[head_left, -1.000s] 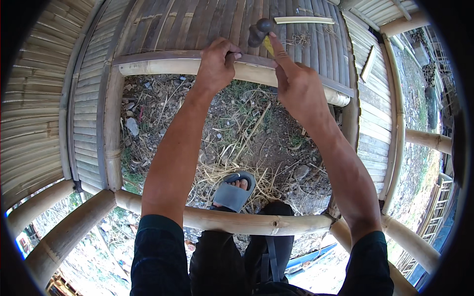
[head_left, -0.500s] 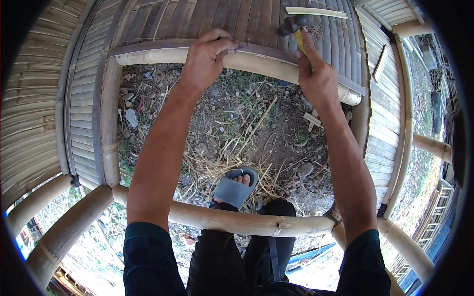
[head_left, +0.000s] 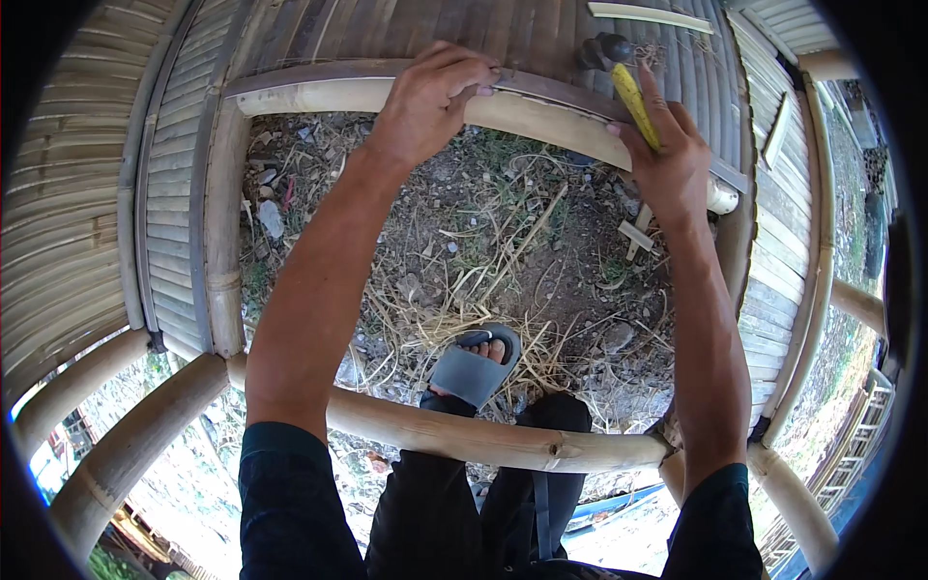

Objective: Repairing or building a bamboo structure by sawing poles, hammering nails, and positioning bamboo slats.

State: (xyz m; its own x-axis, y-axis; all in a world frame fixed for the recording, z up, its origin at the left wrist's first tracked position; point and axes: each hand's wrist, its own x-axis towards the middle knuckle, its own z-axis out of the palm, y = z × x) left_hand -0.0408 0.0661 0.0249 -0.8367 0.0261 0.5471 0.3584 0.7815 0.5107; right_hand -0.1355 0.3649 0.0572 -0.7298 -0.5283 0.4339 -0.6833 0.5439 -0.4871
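I had one hammer [head_left: 630,95] gripped in my right hand [head_left: 669,159], one finger stretched along its handle; its head was just beyond the front pole [head_left: 551,124], toward that pole's right end. My left hand [head_left: 430,101] reached over the middle of the front pole, fingers bent in toward the thumb, though I could not tell whether they pinched anything. One dark strip [head_left: 319,74] ran along the front pole's far edge. One pale strip [head_left: 650,16] lay beyond it, and one sandal [head_left: 471,372] showed on my side of it, before a second pole [head_left: 483,440].

Both poles were round, smooth bamboo. The slats [head_left: 435,29] beyond the front pole were long, narrow and weathered brown. The hammer had a rounded black head and a yellow handle; the sandal was grey, above tangled dry straw [head_left: 527,348].
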